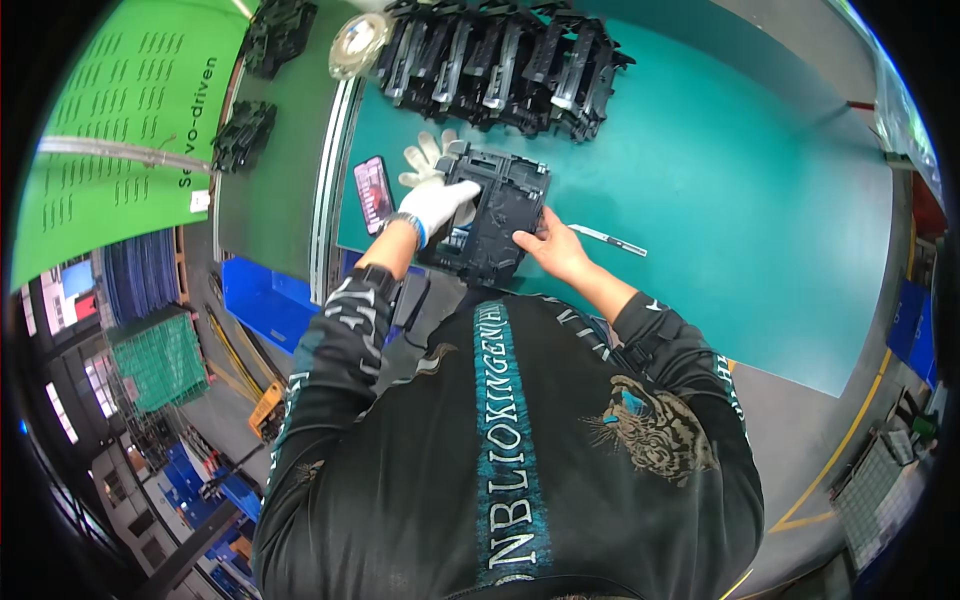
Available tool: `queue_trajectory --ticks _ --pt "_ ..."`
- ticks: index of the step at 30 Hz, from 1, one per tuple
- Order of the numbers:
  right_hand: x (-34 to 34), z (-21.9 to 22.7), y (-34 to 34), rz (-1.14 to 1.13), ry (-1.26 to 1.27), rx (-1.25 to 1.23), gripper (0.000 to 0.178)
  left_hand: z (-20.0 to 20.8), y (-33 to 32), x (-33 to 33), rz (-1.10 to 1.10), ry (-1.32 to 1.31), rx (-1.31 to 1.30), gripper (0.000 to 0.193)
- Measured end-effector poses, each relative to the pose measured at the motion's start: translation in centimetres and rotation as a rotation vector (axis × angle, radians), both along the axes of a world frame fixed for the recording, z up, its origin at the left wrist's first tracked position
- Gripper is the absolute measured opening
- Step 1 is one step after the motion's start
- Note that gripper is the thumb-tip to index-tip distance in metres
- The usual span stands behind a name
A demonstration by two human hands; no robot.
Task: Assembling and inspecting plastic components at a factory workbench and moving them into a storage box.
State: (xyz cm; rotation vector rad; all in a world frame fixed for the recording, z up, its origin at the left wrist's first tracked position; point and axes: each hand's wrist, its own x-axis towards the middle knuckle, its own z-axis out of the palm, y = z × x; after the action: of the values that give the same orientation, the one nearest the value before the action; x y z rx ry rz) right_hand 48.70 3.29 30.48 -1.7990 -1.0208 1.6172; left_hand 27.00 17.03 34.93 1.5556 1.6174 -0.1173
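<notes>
Between my hands is a flat black plastic housing (503, 222) with slots and raised ribs, held near the front edge of the green table. My left hand (436, 206), in a white glove, closes over its left side with the thumb on top. Bare, my right hand (556, 248) grips the lower right edge, its thumb on the upper face and the other fingers partly hidden beneath. A loose white glove (425, 156) lies just beyond my left hand. To the right of my right hand rests a slim, light-coloured utility knife (612, 240).
A phone (373, 194) with a lit screen lies left of my left hand. Several black plastic assemblies (500, 70) stand in a row at the back, beside a roll of clear tape (360, 45). A dark conveyor belt (280, 180) with metal rails runs along the left.
</notes>
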Motion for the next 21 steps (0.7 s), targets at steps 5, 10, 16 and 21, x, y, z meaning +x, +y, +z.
queue_trajectory --ticks 5,10,16,21 --pt "0.3 0.6 -0.2 -0.202 0.411 0.055 0.09 7.5 -4.1 2.0 0.069 -0.325 -0.132 0.056" --pt "2.5 3.7 -1.8 -0.449 0.582 0.396 0.088 14.0 -4.0 7.0 -0.031 -0.439 -0.243 0.062" --pt "14.3 3.9 4.0 -0.802 0.396 0.528 0.074 17.3 3.7 23.0 -0.129 -0.528 -0.324 0.054" --pt "20.4 1.5 10.4 -0.975 0.175 0.257 0.074 6.8 8.7 30.0 0.135 -1.036 -0.389 0.04"
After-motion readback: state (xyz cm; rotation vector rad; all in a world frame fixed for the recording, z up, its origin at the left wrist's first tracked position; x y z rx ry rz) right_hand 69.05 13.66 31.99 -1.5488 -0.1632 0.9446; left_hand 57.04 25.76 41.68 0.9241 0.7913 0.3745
